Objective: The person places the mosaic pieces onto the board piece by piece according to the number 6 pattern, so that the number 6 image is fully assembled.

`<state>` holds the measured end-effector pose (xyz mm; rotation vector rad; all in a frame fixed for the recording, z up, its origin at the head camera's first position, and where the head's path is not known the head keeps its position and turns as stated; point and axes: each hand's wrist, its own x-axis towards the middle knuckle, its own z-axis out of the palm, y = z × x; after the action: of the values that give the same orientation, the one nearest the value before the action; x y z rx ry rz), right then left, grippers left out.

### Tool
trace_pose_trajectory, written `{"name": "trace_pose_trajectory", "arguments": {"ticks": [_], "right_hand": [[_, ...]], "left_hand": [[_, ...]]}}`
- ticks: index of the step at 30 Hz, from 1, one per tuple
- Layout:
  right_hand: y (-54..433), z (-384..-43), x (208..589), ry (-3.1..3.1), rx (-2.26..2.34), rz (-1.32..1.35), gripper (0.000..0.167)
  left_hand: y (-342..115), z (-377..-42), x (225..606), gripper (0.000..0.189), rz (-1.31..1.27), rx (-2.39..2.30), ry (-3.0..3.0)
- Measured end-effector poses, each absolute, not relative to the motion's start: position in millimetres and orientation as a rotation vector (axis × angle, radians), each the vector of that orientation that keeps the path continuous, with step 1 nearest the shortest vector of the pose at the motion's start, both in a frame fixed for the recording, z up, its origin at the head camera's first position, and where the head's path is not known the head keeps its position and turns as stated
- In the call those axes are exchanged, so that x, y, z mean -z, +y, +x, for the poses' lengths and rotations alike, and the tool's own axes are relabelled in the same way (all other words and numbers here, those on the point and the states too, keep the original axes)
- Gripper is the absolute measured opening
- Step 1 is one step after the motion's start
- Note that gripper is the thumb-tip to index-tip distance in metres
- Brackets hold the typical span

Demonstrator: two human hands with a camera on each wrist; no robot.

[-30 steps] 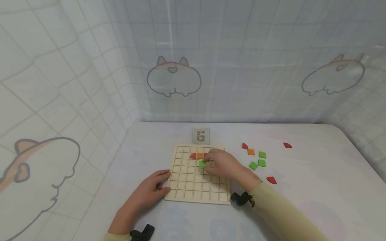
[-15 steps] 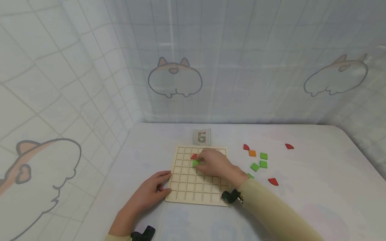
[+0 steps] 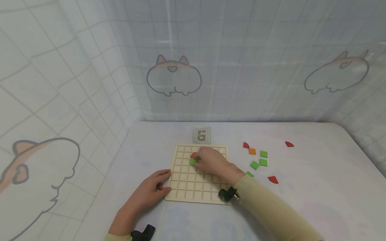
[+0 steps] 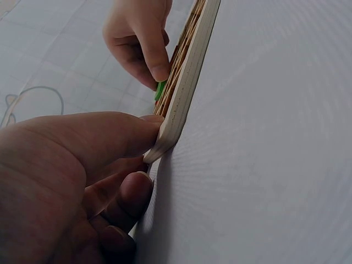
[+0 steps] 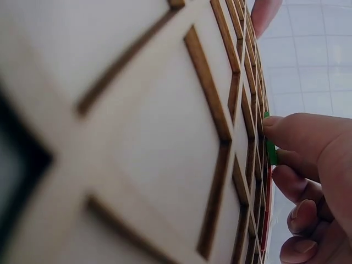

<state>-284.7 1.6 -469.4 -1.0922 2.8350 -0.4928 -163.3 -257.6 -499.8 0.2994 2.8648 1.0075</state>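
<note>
A pale wooden grid board (image 3: 193, 185) lies on the table. My left hand (image 3: 153, 188) rests at its left edge, thumb and fingertips touching the side, as the left wrist view also shows near a corner (image 4: 165, 144). Over the board's upper part, my right hand (image 3: 212, 162) pinches a green square tile (image 3: 192, 161) between thumb and finger. In the right wrist view this green tile (image 5: 270, 144) is at the grid surface, tilted or flat I cannot tell. A red quarter-round tile (image 3: 193, 155) sits in the row above, partly covered by the right hand, which hides neighbouring cells.
Right of the board lie several loose green squares (image 3: 263, 162), an orange square (image 3: 252, 151) and red quarter-round tiles (image 3: 273, 179). A small gridded picture card (image 3: 201, 135) with a G-like figure lies behind the board. A patterned curtain (image 3: 241, 83) surrounds the table.
My right hand has moved left across the board with the green tile, now below the red quarter-round tile. It covers the orange tile seen earlier. The left hand has stayed in place.
</note>
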Motion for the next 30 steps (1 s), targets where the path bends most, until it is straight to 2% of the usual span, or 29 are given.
{"name": "trace_pose_trajectory", "arguments": {"ticks": [30], "right_hand": [[14,-279,465,2.801,0.582,-1.092,0.009]], "left_hand": [[-258,-163,500,0.058,0.322,-1.013,2.862]]}}
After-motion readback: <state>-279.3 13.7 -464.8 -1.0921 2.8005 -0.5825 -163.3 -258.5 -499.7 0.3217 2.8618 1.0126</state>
